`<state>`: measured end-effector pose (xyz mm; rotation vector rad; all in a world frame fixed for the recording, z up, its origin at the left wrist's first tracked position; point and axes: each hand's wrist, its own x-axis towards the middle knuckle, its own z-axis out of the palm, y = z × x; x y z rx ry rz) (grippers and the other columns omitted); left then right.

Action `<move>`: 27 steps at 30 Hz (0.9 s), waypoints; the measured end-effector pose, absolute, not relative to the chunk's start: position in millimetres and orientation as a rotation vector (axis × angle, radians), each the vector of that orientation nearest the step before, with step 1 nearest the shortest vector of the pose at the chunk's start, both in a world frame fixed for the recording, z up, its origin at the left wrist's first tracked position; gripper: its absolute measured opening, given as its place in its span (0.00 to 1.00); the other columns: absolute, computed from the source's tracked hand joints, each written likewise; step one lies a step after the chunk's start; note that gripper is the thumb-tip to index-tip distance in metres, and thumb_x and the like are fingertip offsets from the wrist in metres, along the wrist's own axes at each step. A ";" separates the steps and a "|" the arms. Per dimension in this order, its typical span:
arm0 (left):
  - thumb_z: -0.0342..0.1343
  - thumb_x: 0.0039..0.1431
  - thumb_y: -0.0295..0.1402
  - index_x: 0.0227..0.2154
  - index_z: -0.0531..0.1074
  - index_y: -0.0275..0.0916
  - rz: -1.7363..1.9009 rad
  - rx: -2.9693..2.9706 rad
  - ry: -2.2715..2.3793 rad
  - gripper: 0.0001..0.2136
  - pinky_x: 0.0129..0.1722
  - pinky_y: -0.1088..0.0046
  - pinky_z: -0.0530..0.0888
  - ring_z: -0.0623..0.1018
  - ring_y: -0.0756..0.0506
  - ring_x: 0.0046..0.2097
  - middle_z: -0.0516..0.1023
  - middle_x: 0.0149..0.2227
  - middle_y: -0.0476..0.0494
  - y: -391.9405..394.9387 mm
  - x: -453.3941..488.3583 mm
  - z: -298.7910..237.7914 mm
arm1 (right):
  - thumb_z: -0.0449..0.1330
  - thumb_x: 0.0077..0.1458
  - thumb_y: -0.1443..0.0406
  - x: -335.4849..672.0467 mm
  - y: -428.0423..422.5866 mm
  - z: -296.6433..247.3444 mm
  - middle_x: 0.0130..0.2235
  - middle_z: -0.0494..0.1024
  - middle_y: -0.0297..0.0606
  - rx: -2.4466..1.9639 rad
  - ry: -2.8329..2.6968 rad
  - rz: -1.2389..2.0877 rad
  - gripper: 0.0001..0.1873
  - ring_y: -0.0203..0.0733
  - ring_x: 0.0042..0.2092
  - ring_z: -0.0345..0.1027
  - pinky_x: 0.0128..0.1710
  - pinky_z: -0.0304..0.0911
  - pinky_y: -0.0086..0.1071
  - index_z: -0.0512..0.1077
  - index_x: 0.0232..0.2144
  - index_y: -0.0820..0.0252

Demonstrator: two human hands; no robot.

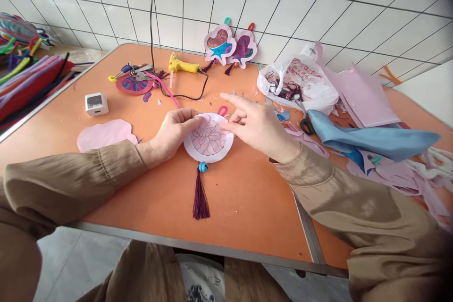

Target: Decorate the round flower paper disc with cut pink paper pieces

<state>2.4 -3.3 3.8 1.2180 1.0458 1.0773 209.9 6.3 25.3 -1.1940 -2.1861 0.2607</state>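
Observation:
A round pink paper ornament [208, 139] with a line-drawn flower lies on the orange table [244, 198]. A blue bead and a dark purple tassel [200, 196] hang from its lower edge, and a pink loop [222, 109] shows at its top. My left hand [175, 134] pinches the ornament's left upper edge with curled fingers. My right hand [253, 125] presses fingertips on its right edge, with the index finger stretched out above it.
A yellow glue gun [182, 65] with a black cord lies at the back. Two finished ornaments [230, 47] lean on the tiled wall. Keys, a white cube [96, 104], a pink cutout [104, 134], scissors [306, 120], blue cloth [371, 139] and a plastic bag [300, 82] surround the middle.

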 end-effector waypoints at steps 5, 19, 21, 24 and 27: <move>0.65 0.48 0.40 0.22 0.71 0.37 1.081 1.214 1.054 0.12 0.24 0.75 0.62 0.69 0.51 0.25 0.71 0.22 0.50 -2.2 2.4 3.6 | 0.68 0.55 0.69 209.8 8.2 26.0 0.25 0.81 0.32 -1.184 -2.192 0.304 0.29 0.42 0.29 0.76 0.39 0.72 0.39 0.73 0.59 0.55; 0.66 0.45 0.40 0.23 0.72 0.36 1.133 1.192 1.063 0.13 0.24 0.76 0.64 0.69 0.52 0.25 0.73 0.22 0.49 0.4 1.3 1.9 | 0.65 0.55 0.73 210.7 10.4 34.7 0.32 0.83 0.37 -1.217 -2.232 0.376 0.28 0.44 0.34 0.78 0.42 0.72 0.38 0.74 0.58 0.59; 0.66 0.45 0.40 0.22 0.71 0.36 1.177 1.173 1.072 0.13 0.24 0.76 0.63 0.68 0.52 0.25 0.72 0.22 0.50 1.6 0.6 0.9 | 0.63 0.55 0.74 213.2 12.6 35.3 0.30 0.82 0.36 -1.245 -2.194 0.345 0.26 0.44 0.33 0.78 0.41 0.72 0.39 0.75 0.57 0.60; 0.66 0.47 0.39 0.23 0.71 0.36 1.251 1.135 1.093 0.13 0.25 0.76 0.65 0.69 0.51 0.26 0.72 0.23 0.50 4.9 -1.2 -3.0 | 0.62 0.55 0.73 216.0 13.4 38.0 0.29 0.81 0.36 -1.294 -2.024 0.398 0.21 0.43 0.30 0.77 0.38 0.73 0.39 0.78 0.52 0.62; 0.66 0.50 0.37 0.25 0.72 0.36 1.298 1.097 1.101 0.11 0.26 0.76 0.67 0.70 0.51 0.27 0.72 0.24 0.50 8.6 -3.0 -7.8 | 0.62 0.55 0.73 214.0 9.1 41.4 0.29 0.81 0.36 -1.306 -1.815 0.671 0.13 0.40 0.27 0.77 0.31 0.73 0.34 0.78 0.43 0.63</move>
